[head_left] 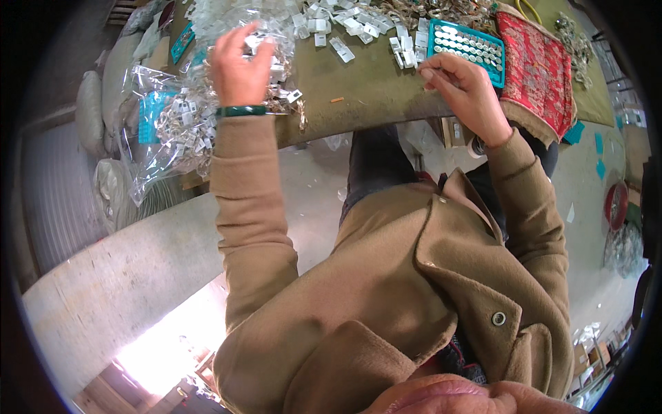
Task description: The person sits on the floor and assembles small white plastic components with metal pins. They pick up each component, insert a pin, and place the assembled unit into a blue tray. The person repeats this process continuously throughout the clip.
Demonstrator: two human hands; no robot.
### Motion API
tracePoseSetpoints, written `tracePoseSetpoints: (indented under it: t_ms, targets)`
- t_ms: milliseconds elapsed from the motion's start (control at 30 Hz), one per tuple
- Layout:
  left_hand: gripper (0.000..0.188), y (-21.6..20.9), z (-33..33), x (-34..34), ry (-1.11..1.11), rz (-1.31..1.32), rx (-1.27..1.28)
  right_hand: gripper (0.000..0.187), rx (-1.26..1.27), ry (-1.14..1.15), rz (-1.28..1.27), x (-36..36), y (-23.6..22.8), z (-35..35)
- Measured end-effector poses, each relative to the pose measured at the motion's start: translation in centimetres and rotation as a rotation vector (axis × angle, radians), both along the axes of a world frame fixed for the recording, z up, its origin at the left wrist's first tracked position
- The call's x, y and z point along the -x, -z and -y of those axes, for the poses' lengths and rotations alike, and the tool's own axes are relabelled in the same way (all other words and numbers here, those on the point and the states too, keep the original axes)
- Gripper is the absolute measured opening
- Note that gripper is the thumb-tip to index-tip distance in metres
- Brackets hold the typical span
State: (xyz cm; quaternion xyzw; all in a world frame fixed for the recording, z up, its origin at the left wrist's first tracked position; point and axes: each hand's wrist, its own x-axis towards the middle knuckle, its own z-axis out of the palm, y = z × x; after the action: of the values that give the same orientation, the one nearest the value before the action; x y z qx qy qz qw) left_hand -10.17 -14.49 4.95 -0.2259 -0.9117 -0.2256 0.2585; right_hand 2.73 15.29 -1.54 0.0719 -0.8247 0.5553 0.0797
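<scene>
My left hand [241,72], a green bangle at its wrist, is over the clear plastic bag [238,22] at the far left of the table. Its thumb and fingers are apart, and I see nothing held between them. Small white cards [185,127] with thin golden pieces fill the bag beside that wrist. My right hand [472,93] is at the near left corner of a teal tray [501,69] holding rows of round white pieces. Thumb and forefinger of this hand are pinched together; whatever is between them is too small to make out.
White plastic cards [341,48] lie scattered across the green tabletop [379,86]. Tangled golden pieces [441,8] are heaped at the back. A red patterned cloth [534,65] lies right of the tray. A small orange stick [336,100] is near the front edge. Sacks [89,103] stand at left.
</scene>
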Motion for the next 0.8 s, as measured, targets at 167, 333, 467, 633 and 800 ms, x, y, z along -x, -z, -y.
tracePoseSetpoints:
  t_ms: [167, 333, 467, 633, 800]
  targets:
    - [0.023, 2.7, -0.7, -2.0, -0.120, -0.043, -0.435, 0.012, -0.322, 0.218, -0.332, 2.2, 1.3, 0.4]
    - [0.023, 7.7, -6.7, -6.5, 0.166, 0.516, -0.726, 0.020, -0.712, 0.245, -0.101, 3.5, 1.8, 2.1]
    - [0.039, 8.8, -7.5, -5.2, -0.019, 0.297, -0.258, 0.023, -0.756, 0.254, -0.069, 3.6, 1.7, 2.8]
    - [0.047, 10.1, -7.8, -2.9, -0.115, 0.290, -0.003, 0.024, -0.735, 0.235, -0.073, 3.6, 1.5, 3.8]
    - [0.040, 9.3, -7.8, -5.1, -0.036, 0.406, -0.077, 0.022, -0.759, 0.184, -0.135, 3.0, 1.5, 4.1]
